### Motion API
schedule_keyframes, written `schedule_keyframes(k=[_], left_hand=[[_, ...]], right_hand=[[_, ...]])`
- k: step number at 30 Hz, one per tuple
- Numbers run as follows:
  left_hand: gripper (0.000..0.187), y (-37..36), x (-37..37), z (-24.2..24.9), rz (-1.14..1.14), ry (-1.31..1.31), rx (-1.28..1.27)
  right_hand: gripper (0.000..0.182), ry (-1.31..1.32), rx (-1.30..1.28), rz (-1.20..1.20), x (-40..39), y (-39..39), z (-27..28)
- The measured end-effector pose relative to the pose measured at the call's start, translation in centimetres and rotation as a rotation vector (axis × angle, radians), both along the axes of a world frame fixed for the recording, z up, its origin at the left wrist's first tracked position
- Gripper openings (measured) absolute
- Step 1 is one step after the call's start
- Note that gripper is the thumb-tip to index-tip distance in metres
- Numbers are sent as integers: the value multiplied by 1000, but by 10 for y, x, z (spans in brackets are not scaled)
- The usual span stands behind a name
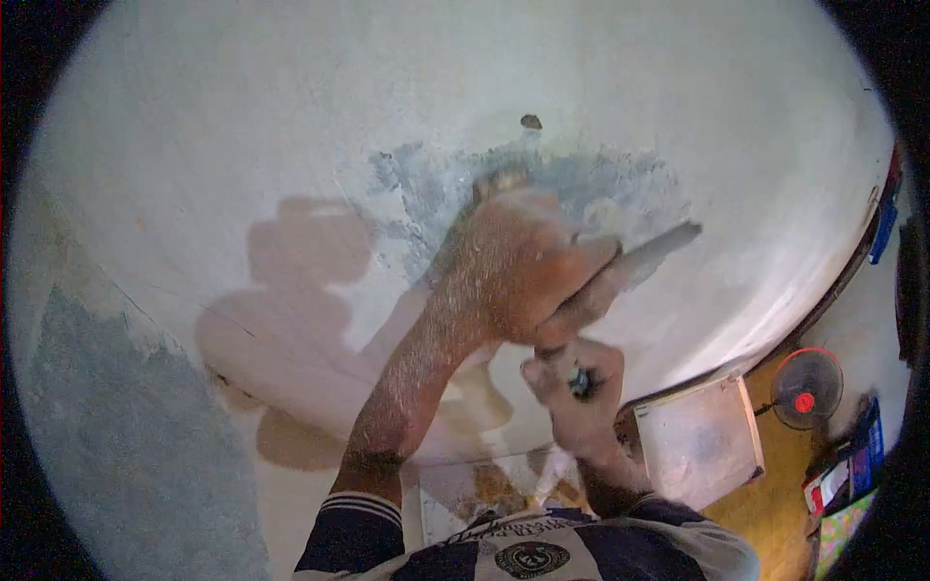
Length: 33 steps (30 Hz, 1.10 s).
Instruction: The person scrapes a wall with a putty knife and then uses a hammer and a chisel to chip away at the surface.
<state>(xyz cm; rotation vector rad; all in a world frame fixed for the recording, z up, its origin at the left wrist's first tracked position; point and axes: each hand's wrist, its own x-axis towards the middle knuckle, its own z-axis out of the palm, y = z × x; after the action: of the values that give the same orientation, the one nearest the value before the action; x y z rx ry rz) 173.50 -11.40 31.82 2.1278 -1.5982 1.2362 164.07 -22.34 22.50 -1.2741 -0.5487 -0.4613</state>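
My left hand (518, 266) is closed in front of the pale wall (242, 126), blurred by motion. A flat grey scraper (664, 250) juts out of it to the right, its edge turned toward me. Just below, my right hand (591, 392) makes a fist around a tool handle whose teal end (581, 382) shows between the fingers; the tool's front is hidden. Both hands are close together, the right under the left. Behind them the wall carries a rough grey patch (620, 184) with white smears, and a small dark hole (531, 122) above it.
At lower right stands a pale box-like panel (697, 436), with a round red-rimmed fan (809, 389) beyond it on the yellowish floor (731, 499). Blue and red items (857, 465) lie at the far right. A larger grey area (116, 416) covers the lower left wall.
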Motion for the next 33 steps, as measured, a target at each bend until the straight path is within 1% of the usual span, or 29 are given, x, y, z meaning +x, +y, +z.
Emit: schedule_keyframes(k=[2,4,5,6,9,12,13,16,17,18,20,21,23,25,27,30,31,33], left_hand=[[29,-2,-8,21,30,55,-73],[29,1,-9,27,23,72,-91],[29,5,-6,22,2,68,-70],[30,8,-9,16,-20,72,-47],[31,12,-14,11,40,29,39],[32,7,-14,38,38,99,8],[31,6,-15,37,35,96,17],[30,9,-17,21,24,76,31],[29,10,-16,13,26,59,32],[29,12,-15,10,29,41,41],[27,10,-9,25,-21,34,16],[26,9,-6,32,-50,29,0],[25,12,-10,35,-64,14,50],[24,16,-15,28,-100,37,42],[23,15,-11,13,-154,78,-21],[23,11,-5,40,-236,93,-27],[23,12,-7,38,-243,88,-33],[23,10,-9,36,-253,57,-37]], right_hand=[[36,37,43,-1,9,0,9],[32,-35,47,15,8,3,8],[30,-73,48,24,8,7,7],[31,-52,39,25,0,8,1],[33,5,34,-9,-2,9,-12],[33,52,151,37,3,9,12],[31,66,155,52,0,5,15],[31,-35,-13,-58,-6,9,-2],[30,30,-39,-21,-10,7,-6],[30,-32,-66,-85,-5,8,-3],[29,-146,-124,-221,6,13,6],[29,-165,-145,-245,4,14,10],[29,-214,-188,-285,1,16,17],[29,-173,-224,-303,-10,21,11],[26,-131,-231,-299,-14,23,11],[25,-215,-171,-254,-10,20,27],[25,-219,-181,-245,-16,20,38],[26,-174,-229,-283,-14,19,28]])
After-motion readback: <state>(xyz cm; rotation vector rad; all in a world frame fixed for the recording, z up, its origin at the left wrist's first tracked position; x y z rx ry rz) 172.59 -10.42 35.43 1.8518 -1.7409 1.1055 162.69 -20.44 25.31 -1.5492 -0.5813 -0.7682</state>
